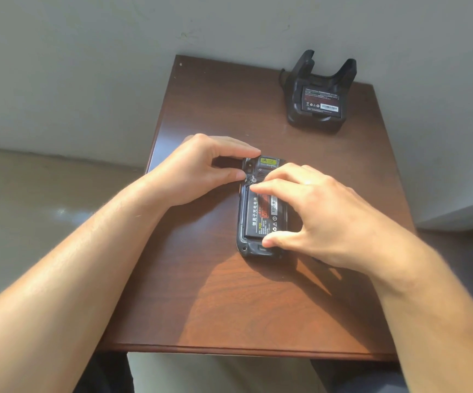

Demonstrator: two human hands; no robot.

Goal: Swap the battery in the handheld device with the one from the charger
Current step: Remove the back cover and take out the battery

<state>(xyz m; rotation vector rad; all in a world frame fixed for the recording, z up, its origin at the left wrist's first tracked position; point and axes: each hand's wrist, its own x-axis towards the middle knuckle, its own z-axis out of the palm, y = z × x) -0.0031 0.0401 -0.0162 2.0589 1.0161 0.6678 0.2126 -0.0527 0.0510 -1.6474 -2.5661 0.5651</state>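
Under the right hand (311,211): fitted battery (260,214), fingers spread, fingertip at its top edge, thumb at its bottom. Beside it, left hand (201,168) pinching the handheld device (253,248) at its top corner. Beyond both: charger (319,95) holding spare battery (320,99), desk (215,293) rear.
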